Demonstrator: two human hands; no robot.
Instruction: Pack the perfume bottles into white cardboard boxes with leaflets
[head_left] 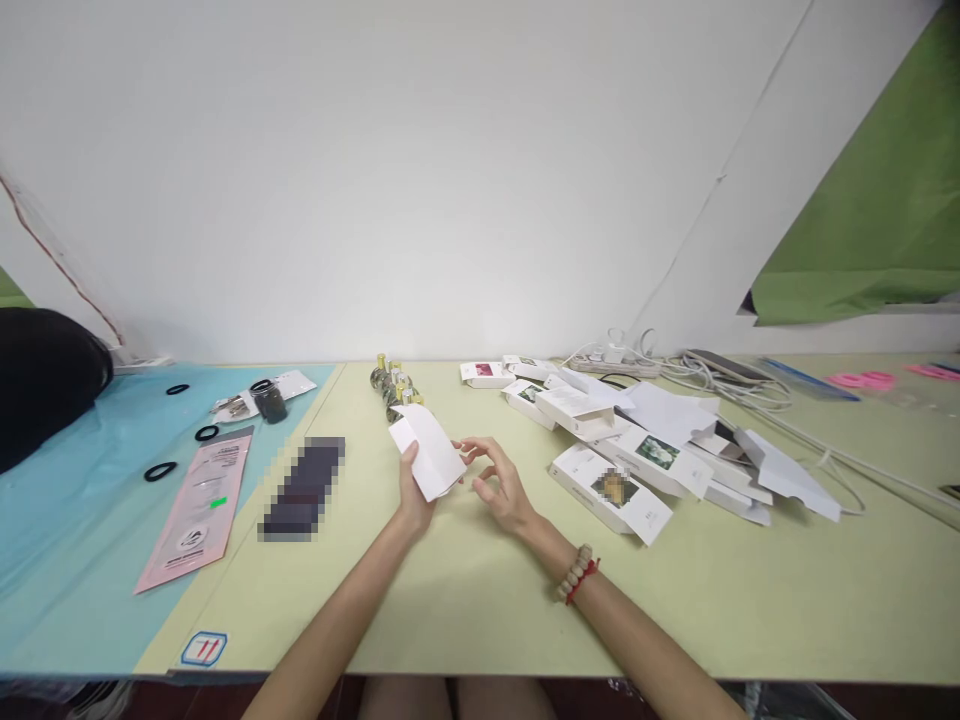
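A small white cardboard box (429,455) is held tilted above the table, with my left hand (415,492) wrapped round its left and lower side. One flap stands up at its far end. My right hand (501,488) is at the box's right edge, fingers bent and apart; whether a fingertip touches the box I cannot tell. Just behind the box stand several small glass bottles (390,380) with gold caps, partly hidden by it. To the right lies a pile of white boxes, the nearest (589,485) with a flower picture and its end flap out.
A pink packet (199,510), black rings (160,471) and a dark jar (268,402) lie on the blue cover at left. A dark pixelated flat object (304,488) is nearer. White cables (750,395), a power strip (611,365) and pink scissors handles (862,380) are at back right.
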